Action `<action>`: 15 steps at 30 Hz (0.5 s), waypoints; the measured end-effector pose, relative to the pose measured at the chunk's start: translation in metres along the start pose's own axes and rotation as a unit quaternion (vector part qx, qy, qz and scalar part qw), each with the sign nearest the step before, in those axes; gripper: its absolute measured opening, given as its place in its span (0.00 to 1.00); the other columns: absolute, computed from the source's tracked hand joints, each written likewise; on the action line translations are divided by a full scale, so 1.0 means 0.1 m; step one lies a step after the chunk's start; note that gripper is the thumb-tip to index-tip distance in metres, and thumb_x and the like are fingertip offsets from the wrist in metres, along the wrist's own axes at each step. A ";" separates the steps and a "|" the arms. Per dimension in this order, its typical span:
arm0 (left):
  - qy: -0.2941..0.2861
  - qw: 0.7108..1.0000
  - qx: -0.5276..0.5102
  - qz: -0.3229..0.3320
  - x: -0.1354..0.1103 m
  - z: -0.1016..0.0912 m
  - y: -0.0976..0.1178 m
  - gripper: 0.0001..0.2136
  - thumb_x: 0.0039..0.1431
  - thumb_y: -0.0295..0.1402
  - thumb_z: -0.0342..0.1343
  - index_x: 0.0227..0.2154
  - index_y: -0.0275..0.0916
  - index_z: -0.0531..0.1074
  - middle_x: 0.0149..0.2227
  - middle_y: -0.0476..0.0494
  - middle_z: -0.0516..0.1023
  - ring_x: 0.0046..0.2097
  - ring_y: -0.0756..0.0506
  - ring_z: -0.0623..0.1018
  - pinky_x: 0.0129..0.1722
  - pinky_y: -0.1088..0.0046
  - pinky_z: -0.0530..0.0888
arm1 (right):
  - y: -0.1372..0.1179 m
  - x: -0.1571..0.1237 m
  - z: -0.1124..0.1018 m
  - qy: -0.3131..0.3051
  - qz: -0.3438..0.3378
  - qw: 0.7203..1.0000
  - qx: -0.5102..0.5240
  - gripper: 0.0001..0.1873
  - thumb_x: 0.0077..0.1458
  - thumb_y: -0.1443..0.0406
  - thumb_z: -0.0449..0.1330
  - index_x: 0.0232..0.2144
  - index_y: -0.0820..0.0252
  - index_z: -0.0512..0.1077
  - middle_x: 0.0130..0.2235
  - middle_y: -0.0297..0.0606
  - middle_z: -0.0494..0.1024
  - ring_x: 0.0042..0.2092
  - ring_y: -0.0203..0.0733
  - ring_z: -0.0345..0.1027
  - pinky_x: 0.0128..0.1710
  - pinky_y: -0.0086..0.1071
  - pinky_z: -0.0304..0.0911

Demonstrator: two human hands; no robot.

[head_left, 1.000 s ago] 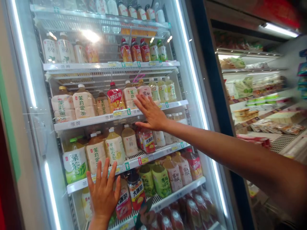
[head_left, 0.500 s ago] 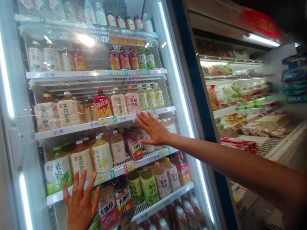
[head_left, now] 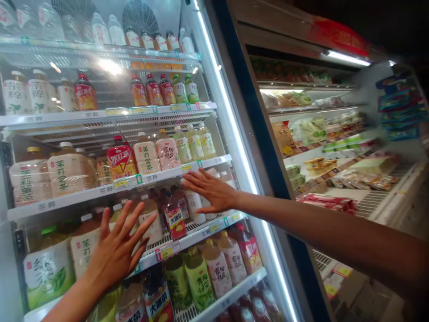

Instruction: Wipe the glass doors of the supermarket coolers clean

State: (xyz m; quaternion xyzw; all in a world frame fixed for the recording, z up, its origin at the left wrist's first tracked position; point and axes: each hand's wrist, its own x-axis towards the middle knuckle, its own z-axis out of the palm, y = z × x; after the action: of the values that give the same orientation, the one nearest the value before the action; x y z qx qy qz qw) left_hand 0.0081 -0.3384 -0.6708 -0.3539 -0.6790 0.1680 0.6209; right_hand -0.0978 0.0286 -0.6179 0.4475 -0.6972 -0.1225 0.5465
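Observation:
A tall drinks fridge with a glass door [head_left: 214, 89] fills the left of the view. Both my hands lie flat on the glass with fingers spread and hold nothing. My left hand [head_left: 117, 248] rests low on the door, in front of the tea bottles on the third shelf. My right hand [head_left: 209, 190] presses the glass further right, just under the second shelf's edge [head_left: 208, 162]. Behind the glass stand several bottled teas and juices, among them a red iced-tea bottle [head_left: 119, 156] and a small red carton [head_left: 174, 219].
The fridge's dark blue frame [head_left: 254, 134] runs down the middle. To the right is an open chiller [head_left: 335, 147] with packaged food on several shelves. Blue packets [head_left: 402, 107] hang at the far right.
The view has swung right and down. My left hand has slid up and rightward on the glass. My right hand has dropped from the second shelf's bottles to below that shelf's edge.

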 end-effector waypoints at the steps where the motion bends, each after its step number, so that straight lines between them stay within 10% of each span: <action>1: -0.005 1.000 0.007 0.016 0.11 0.01 -0.04 0.32 0.69 0.44 0.51 0.73 0.58 0.49 0.75 0.45 0.53 0.76 0.37 0.50 0.75 0.44 0.37 | 0.11 0.00 -0.02 0.015 0.030 0.999 -0.005 0.55 0.64 0.35 0.46 0.74 0.52 0.21 0.78 0.42 0.36 0.78 0.53 0.31 0.76 0.58 0.34; 6: -0.028 0.996 0.043 0.075 0.33 -0.08 -0.31 0.32 0.69 0.43 0.49 0.74 0.54 0.48 0.76 0.44 0.53 0.76 0.38 0.49 0.75 0.45 0.35 | 0.44 0.15 -0.05 0.106 0.269 0.957 -0.032 0.51 0.67 0.38 0.39 0.74 0.58 0.20 0.78 0.49 0.29 0.77 0.63 0.26 0.73 0.69 0.34; 12: -0.088 0.989 0.082 0.081 0.12 -0.32 -0.68 0.36 0.67 0.45 0.54 0.74 0.53 0.46 0.76 0.44 0.52 0.77 0.38 0.47 0.76 0.46 0.35 | -0.32 0.77 -0.05 -0.015 0.005 1.000 -0.018 0.54 0.63 0.33 0.42 0.75 0.58 0.30 0.78 0.44 0.38 0.78 0.49 0.27 0.76 0.55 0.33; 15: -0.084 0.991 0.090 0.053 0.00 -0.44 -0.84 0.35 0.67 0.45 0.54 0.73 0.54 0.48 0.76 0.43 0.51 0.77 0.38 0.48 0.75 0.45 0.36 | -0.33 1.25 -0.11 0.018 0.085 0.996 -0.022 0.52 0.64 0.34 0.36 0.75 0.64 0.36 0.78 0.48 0.37 0.78 0.51 0.25 0.76 0.57 0.30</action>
State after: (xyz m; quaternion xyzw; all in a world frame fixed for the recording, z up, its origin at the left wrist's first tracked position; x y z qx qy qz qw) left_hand 0.0280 -0.4061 -0.6074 -0.3165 -0.6910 0.2899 0.5816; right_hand -0.0726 -0.0812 -0.5544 0.3765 -0.7202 -0.0828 0.5768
